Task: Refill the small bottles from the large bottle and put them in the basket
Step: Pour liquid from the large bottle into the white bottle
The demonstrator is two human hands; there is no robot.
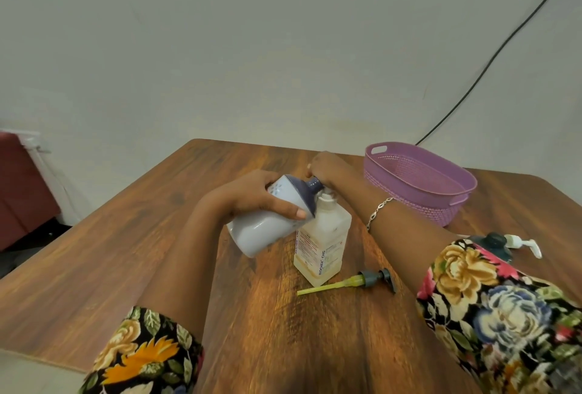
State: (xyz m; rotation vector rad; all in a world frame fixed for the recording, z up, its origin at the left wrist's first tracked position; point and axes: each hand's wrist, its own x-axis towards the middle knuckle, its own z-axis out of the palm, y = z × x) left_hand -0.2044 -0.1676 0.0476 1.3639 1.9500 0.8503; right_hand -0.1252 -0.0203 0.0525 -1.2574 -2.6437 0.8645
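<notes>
My left hand [252,195] grips a white bottle [261,233] with a dark blue shoulder and neck, tilted so that its neck points down to the right. The neck meets the open mouth of a square translucent bottle [324,242] of pale yellow liquid, which stands upright on the wooden table [157,236]. Where the two bottles meet, my right hand [327,170] curls its fingers round the blue neck. The purple basket [406,198] stands at the back right with nothing visible inside.
A pump head with a yellow tube [362,280] lies on the table right of the square bottle. A white pump [522,244] and a dark green top [496,242] show behind my right sleeve. A black cable [504,47] runs down the wall.
</notes>
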